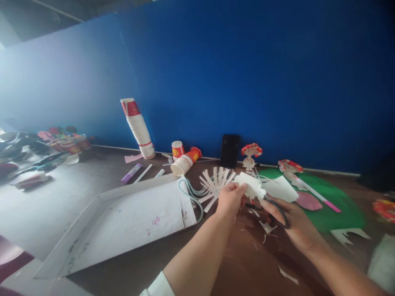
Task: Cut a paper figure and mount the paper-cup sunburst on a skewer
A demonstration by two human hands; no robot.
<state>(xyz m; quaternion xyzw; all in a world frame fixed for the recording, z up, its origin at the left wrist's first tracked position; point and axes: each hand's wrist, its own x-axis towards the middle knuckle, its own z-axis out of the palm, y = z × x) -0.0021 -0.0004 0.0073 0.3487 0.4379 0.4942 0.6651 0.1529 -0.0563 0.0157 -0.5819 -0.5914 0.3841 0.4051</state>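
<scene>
A piece of white paper (249, 183) with a cut, notched edge is pinched between the thumb and fingers of my left hand (230, 198). My right hand (285, 216) grips a pair of scissors (280, 214) by the dark handles, and the blades point up and left beside the paper. Just left of the paper lies a white paper cup cut into a fan of strips (212, 187). Behind my hands stands a small paper doll (251, 154) with red and white hair. Another paper doll (290, 167) lies farther right.
White paper scraps (267, 227) litter the brown table below my hands. On the left is a shallow white cardboard box lid (135, 218), with a tall stack of paper cups (138, 129) behind it. A green round sheet (333, 205) with a pink-tipped marker (321, 196) lies right.
</scene>
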